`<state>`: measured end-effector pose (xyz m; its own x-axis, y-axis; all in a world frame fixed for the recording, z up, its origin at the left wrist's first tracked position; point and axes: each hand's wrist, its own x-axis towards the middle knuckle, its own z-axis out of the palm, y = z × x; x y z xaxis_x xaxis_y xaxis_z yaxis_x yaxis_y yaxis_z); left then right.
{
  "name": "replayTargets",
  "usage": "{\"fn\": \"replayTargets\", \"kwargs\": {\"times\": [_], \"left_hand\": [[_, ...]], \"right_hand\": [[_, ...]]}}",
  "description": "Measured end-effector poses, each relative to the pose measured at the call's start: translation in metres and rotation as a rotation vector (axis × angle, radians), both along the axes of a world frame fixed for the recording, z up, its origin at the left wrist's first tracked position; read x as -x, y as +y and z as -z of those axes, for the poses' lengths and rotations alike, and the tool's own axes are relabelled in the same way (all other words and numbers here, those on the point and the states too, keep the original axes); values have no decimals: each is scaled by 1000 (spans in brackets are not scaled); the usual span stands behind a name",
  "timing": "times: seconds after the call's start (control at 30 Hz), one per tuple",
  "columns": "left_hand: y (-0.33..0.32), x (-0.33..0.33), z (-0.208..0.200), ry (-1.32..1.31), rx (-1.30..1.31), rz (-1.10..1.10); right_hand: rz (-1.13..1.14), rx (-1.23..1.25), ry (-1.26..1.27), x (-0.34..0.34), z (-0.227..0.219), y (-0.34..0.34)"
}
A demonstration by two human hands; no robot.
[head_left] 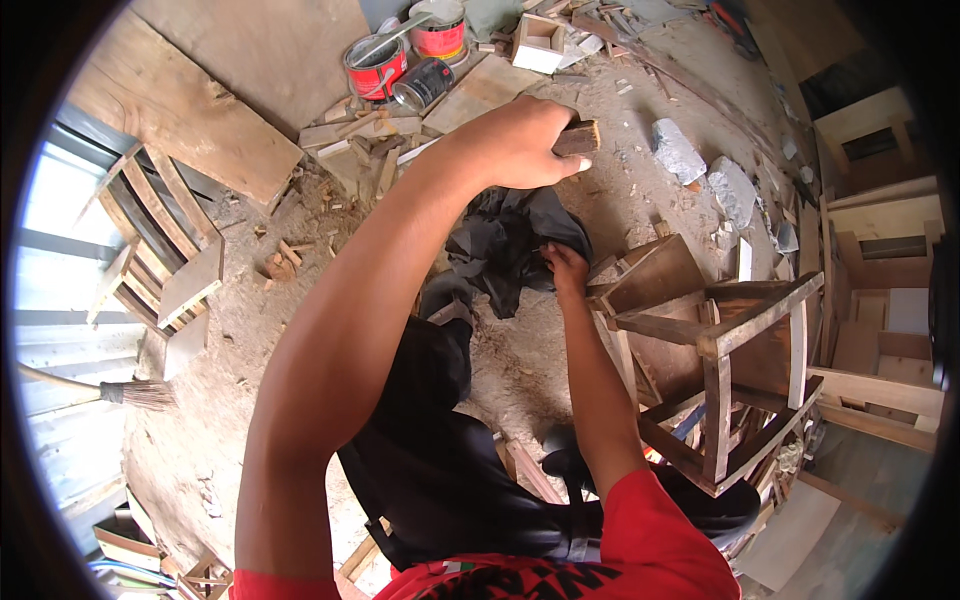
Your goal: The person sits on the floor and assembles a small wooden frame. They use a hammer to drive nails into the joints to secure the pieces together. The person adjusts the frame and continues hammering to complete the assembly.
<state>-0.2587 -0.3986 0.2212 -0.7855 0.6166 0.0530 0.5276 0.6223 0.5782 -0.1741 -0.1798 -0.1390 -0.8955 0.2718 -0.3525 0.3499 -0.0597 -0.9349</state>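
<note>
My left hand (pixel 525 142) is stretched out ahead of me, its fingers closed around a short, dark-edged wooden block (pixel 578 138). Below it, crumpled black cloth (pixel 490 250) hangs or lies just above the dusty ground; whether it is a bag or a garment I cannot tell. The fingers of my right hand (pixel 567 268) are closed on the right side of this cloth. Part of the cloth's upper edge is hidden behind my left hand.
A wooden stool frame (pixel 715 350) stands close by my right arm. Slatted wooden pieces (pixel 160 240) lean at the left, near a broom (pixel 140 394). Red paint cans (pixel 375 72), a small wooden box (pixel 538 45) and concrete lumps (pixel 677 150) lie further off among wood scraps.
</note>
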Motion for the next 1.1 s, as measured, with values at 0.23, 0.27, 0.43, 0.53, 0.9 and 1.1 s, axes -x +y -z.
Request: {"fn": "replayTargets", "kwargs": {"times": [0.23,0.27,0.43,0.53,0.9,1.1], "left_hand": [[0,-3,-4,8,41,-29],[0,-3,-5,7,56,-36],[13,-9,-12,13,15,55],[7,-7,-7,-6,14,44],[6,-7,-19,-5,-92,74],[10,-11,-26,-20,-103,47]], "right_hand": [[43,97,-24,-14,-34,2],[50,85,-23,-15,-34,1],[60,-166,9,-14,0,13],[-204,-715,-106,-19,3,9],[-193,-896,-6,-17,36,-21],[-224,-987,-174,0,22,-38]]}}
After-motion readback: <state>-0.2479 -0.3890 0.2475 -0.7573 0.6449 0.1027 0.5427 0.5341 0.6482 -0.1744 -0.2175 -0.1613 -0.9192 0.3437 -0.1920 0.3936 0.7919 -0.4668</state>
